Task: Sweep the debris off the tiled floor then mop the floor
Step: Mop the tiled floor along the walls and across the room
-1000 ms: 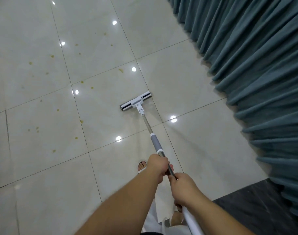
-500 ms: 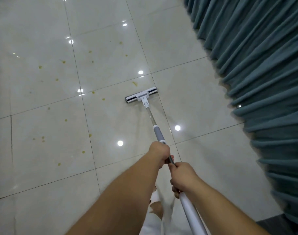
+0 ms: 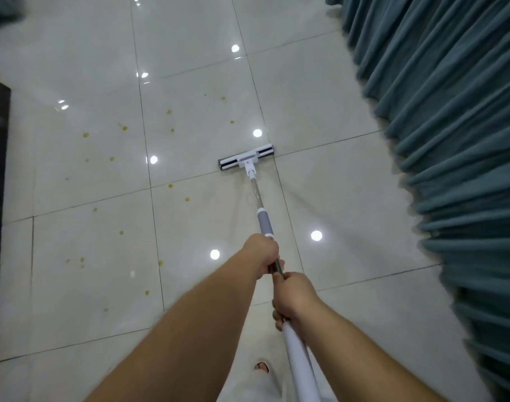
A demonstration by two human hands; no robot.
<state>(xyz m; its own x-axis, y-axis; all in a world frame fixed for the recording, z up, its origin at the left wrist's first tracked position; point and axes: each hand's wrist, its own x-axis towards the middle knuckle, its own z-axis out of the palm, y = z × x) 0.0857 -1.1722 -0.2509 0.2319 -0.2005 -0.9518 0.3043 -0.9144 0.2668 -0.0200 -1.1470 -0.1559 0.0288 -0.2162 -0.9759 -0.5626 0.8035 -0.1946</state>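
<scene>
Toward twelve o'clock we've pushed the mop head (image 3: pixel 246 156) farther along the tiled floor (image 3: pixel 320 91); both the left hand (image 3: pixel 264 250) and right hand (image 3: pixel 296 295) keep fingers clamped on the mop handle (image 3: pixel 265 220), yellow spots (image 3: pixel 169 111) at ten o'clock unmopped.

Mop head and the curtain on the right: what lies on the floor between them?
In the head view, only bare glossy tile and grout lines lie between the mop head and the teal curtain. The yellow debris specks all lie to the mop head's left.
</scene>
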